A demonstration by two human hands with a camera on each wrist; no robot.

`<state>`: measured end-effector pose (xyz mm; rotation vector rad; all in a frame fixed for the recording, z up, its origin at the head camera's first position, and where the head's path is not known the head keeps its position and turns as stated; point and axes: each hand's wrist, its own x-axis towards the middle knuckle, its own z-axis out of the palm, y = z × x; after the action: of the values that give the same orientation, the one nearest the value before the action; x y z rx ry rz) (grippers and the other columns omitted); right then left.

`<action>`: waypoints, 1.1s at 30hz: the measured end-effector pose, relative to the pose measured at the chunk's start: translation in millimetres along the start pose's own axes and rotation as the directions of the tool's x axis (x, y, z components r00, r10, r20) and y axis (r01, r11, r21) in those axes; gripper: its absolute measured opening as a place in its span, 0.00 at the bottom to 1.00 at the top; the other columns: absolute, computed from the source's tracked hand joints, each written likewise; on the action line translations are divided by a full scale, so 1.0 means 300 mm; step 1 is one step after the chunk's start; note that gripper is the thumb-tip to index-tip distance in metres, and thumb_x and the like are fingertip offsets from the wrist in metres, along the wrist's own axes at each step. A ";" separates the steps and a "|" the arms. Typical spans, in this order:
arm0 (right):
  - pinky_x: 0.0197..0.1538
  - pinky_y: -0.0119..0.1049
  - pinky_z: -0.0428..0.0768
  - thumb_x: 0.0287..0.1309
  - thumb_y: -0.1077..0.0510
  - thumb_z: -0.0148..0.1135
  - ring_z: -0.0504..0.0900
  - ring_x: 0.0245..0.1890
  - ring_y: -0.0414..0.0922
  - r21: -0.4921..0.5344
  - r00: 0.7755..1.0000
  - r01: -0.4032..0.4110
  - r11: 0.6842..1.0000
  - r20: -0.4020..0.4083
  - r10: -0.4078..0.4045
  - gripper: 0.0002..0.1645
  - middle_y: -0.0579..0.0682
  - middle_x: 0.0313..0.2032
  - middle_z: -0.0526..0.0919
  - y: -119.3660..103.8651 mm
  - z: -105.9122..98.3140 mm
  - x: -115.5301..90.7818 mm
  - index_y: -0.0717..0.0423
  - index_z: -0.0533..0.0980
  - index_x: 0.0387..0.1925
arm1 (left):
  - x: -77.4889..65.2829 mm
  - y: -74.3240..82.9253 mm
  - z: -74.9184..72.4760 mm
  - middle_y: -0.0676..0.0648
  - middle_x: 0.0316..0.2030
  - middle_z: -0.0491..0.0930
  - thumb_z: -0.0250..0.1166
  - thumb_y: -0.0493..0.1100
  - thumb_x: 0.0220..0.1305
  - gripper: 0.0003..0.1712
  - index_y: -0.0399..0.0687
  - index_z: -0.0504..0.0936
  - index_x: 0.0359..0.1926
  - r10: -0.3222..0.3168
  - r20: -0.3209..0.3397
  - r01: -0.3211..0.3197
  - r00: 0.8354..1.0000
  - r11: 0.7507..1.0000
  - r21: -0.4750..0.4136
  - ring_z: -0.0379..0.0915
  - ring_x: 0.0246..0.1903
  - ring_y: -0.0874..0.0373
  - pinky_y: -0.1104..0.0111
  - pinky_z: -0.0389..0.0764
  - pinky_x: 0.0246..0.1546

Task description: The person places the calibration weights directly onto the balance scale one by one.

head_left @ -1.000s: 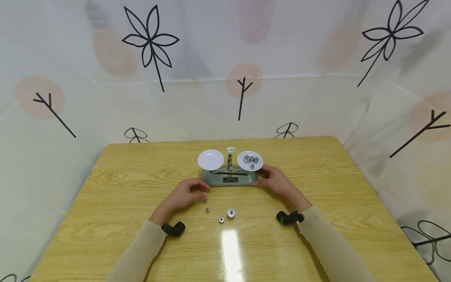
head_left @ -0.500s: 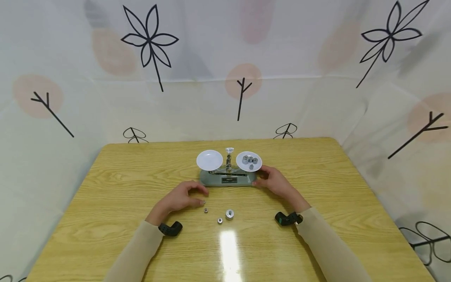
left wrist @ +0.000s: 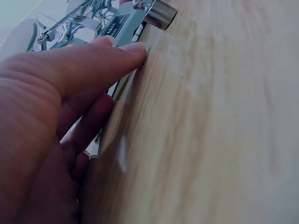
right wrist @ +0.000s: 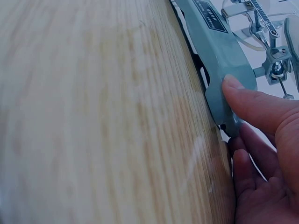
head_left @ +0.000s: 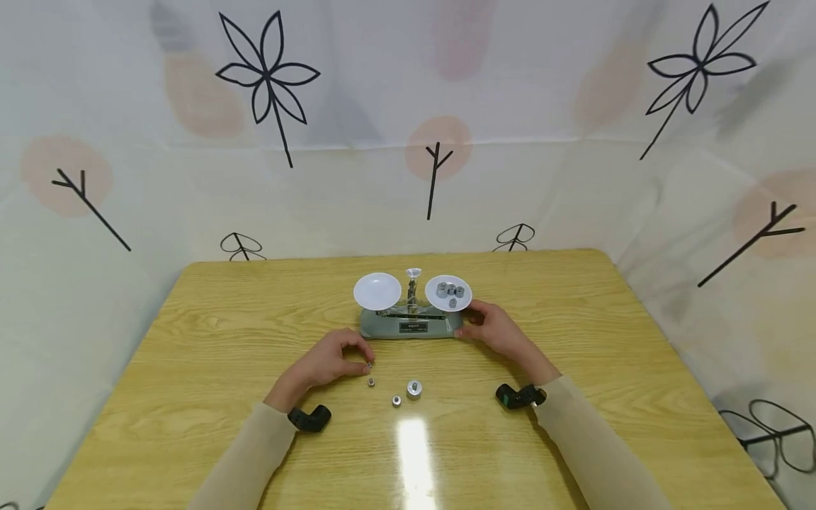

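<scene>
A grey-green balance scale [head_left: 411, 324] with two white pans stands mid-table. Several metal weights [head_left: 451, 290] sit in its right pan [head_left: 449, 306]; the left pan [head_left: 377, 290] holds nothing. My right hand [head_left: 500, 331] grips the right end of the base, its thumb [right wrist: 243, 91] on top and the fingers around the end. Left of the base's front, my left hand [head_left: 328, 359] pinches a tiny weight [head_left: 369, 366] at the tabletop between thumb and forefinger; the left wrist view mostly hides it behind the thumb [left wrist: 107, 60].
On the wooden table [head_left: 255, 304], nearer me, stand a small weight [head_left: 371, 382], another small weight [head_left: 397, 401] and a larger weight [head_left: 414, 389]. A patterned cloth [head_left: 357, 198] hangs behind the table and along its sides.
My left thumb and forefinger have drawn together around the tiny weight. The right hand keeps its place on the base, and the view has shifted slightly.
</scene>
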<state>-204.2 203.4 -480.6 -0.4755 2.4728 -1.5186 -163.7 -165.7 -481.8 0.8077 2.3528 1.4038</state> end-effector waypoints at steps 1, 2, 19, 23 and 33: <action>0.64 0.53 0.71 0.55 0.60 0.74 0.73 0.63 0.59 0.000 1.000 0.005 1.000 0.000 -0.005 0.38 0.63 0.62 0.75 -0.002 0.001 0.000 0.66 0.70 0.65 | -0.001 -0.001 0.000 0.53 0.39 0.83 0.75 0.38 0.57 0.08 0.51 0.87 0.38 -0.002 -0.002 0.002 1.000 1.000 0.000 0.75 0.44 0.55 0.59 0.74 0.53; 0.64 0.53 0.71 0.55 0.60 0.74 0.73 0.63 0.59 0.001 1.000 0.006 1.000 -0.001 -0.006 0.38 0.63 0.62 0.75 -0.006 0.002 0.000 0.66 0.70 0.65 | -0.003 0.000 0.000 0.54 0.38 0.83 0.75 0.39 0.57 0.08 0.52 0.86 0.37 -0.005 -0.004 0.005 1.000 1.000 0.006 0.75 0.44 0.56 0.60 0.74 0.52; 0.64 0.53 0.71 0.55 0.61 0.74 0.73 0.62 0.58 -0.023 1.000 0.010 1.000 -0.012 -0.010 0.37 0.62 0.62 0.75 -0.008 0.010 -0.003 0.65 0.71 0.65 | -0.023 0.018 0.008 0.56 0.36 0.82 0.74 0.39 0.58 0.06 0.52 0.87 0.36 -0.002 -0.072 0.005 0.997 0.999 0.045 0.76 0.41 0.57 0.60 0.77 0.48; 0.64 0.54 0.71 0.56 0.60 0.74 0.73 0.62 0.59 -0.030 1.000 0.019 0.999 -0.019 -0.020 0.37 0.64 0.61 0.75 -0.002 0.010 -0.004 0.67 0.70 0.65 | -0.024 0.017 0.011 0.54 0.36 0.82 0.74 0.37 0.58 0.06 0.50 0.87 0.36 -0.003 -0.088 0.006 0.996 0.999 0.038 0.76 0.40 0.57 0.59 0.77 0.47; 0.64 0.54 0.71 0.55 0.62 0.74 0.74 0.61 0.58 -0.019 1.000 0.007 1.000 -0.025 -0.007 0.37 0.62 0.61 0.76 -0.002 0.005 -0.003 0.66 0.71 0.64 | -0.019 0.039 0.009 0.50 0.35 0.82 0.71 0.32 0.59 0.05 0.43 0.86 0.36 0.079 -0.140 -0.077 0.987 0.997 0.015 0.76 0.37 0.55 0.63 0.78 0.40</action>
<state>-202.7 202.3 -480.7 -0.4715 2.5086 -1.5145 -154.1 -162.8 -473.2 0.8372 2.4583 1.5291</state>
